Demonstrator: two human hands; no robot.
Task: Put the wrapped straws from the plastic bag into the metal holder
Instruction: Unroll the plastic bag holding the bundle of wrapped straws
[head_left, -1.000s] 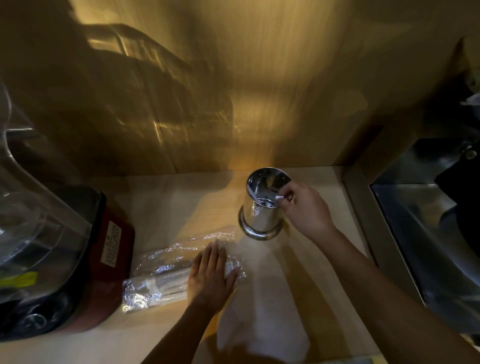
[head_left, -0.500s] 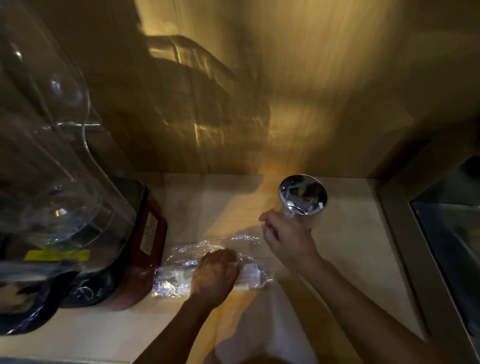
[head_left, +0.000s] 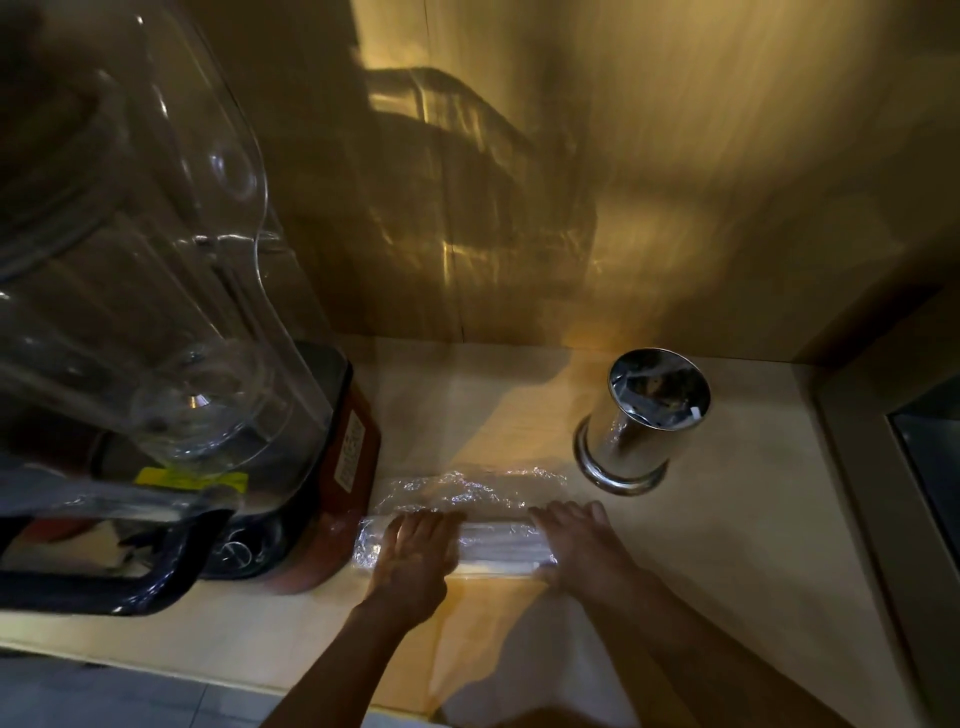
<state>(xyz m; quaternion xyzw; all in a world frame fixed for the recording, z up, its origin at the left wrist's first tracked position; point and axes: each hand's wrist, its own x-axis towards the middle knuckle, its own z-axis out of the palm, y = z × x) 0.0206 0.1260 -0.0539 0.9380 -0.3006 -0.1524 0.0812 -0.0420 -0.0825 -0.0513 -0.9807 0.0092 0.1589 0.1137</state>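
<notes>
A clear plastic bag (head_left: 467, 493) lies across the wooden counter, with a bundle of white wrapped straws (head_left: 498, 540) inside it. My left hand (head_left: 415, 556) presses down on the bag's left part, fingers curled over it. At the bundle's right end my right hand (head_left: 576, 545) closes around the straws, fingers on top and thumb on the near side. Behind and to the right, apart from both hands, the shiny metal holder (head_left: 639, 441) stands upright. One white straw tip (head_left: 694, 413) shows at its rim.
A blender with a clear jug (head_left: 156, 312) and a red base (head_left: 348, 467) stands directly left of the bag. A wooden wall (head_left: 623, 182) rises behind the counter. A metal sink edge (head_left: 883, 493) runs along the right. The counter's front edge (head_left: 156, 660) is near me.
My right hand has left the holder's rim and come down to the right end of the straw bundle. My left hand has stayed on the bag. The view has shifted left.
</notes>
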